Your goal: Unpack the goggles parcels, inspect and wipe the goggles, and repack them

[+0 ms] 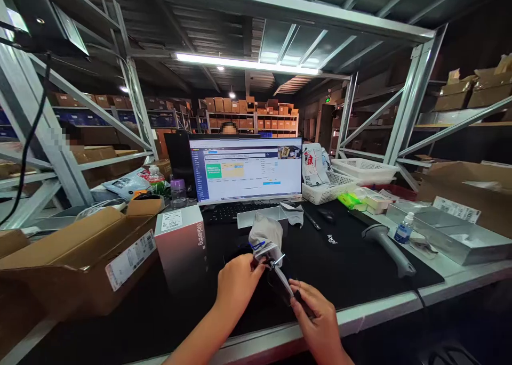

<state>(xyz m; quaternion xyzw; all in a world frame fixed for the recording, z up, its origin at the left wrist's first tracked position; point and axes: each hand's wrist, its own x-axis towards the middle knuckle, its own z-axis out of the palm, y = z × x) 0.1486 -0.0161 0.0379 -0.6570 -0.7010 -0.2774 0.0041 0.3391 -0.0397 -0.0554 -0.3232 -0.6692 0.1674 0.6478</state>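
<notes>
This is a warehouse packing station. Steel racking (416,88) frames the worktop (452,272), and further racks at the back carry rows of brown cartons (256,109) under strip lights (244,64). On the worktop, a monitor (246,168) showing an order page stands at the far edge, a handheld barcode scanner (386,242) lies toward the right edge, an open labelled cardboard box (80,253) sits at the left edge, and white mesh baskets (348,176) stand at the back right.
</notes>
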